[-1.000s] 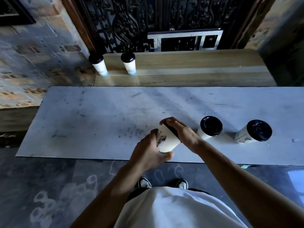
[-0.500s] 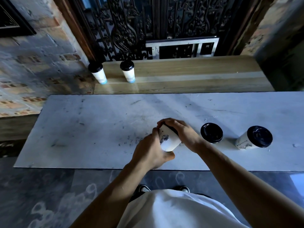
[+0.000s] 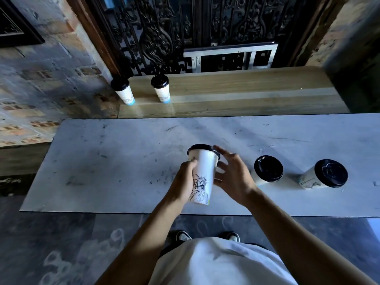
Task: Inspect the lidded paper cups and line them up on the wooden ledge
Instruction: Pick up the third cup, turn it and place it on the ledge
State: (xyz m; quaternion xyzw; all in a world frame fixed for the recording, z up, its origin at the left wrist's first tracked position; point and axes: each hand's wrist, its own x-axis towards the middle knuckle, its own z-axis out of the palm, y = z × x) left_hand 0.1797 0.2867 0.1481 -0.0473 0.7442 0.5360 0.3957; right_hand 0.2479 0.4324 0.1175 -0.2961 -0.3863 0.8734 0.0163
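My left hand (image 3: 185, 182) grips a white paper cup (image 3: 203, 173) with a black lid and a black line drawing, lifted over the white table and tilted away from me. My right hand (image 3: 232, 175) is beside the cup with fingers spread, touching its right side lightly near the lid. Two more lidded cups stand on the table to the right, one near (image 3: 267, 169) and one farther (image 3: 327, 174). On the wooden ledge (image 3: 246, 93) beyond the table, two lidded cups stand upright at the left end, the outer one (image 3: 123, 90) and its neighbour (image 3: 161, 88).
The white marble-like table (image 3: 113, 161) runs across the view, scuffed with dark marks. Behind the ledge rises a dark ornate metal grille (image 3: 185, 27). A brick wall (image 3: 41, 89) is on the left. My shoes (image 3: 183, 236) show under the table's near edge.
The cup has been raised and turned so its lid points away. My right hand has come off the lid and spread its fingers beside the cup; my left hand keeps its grip.
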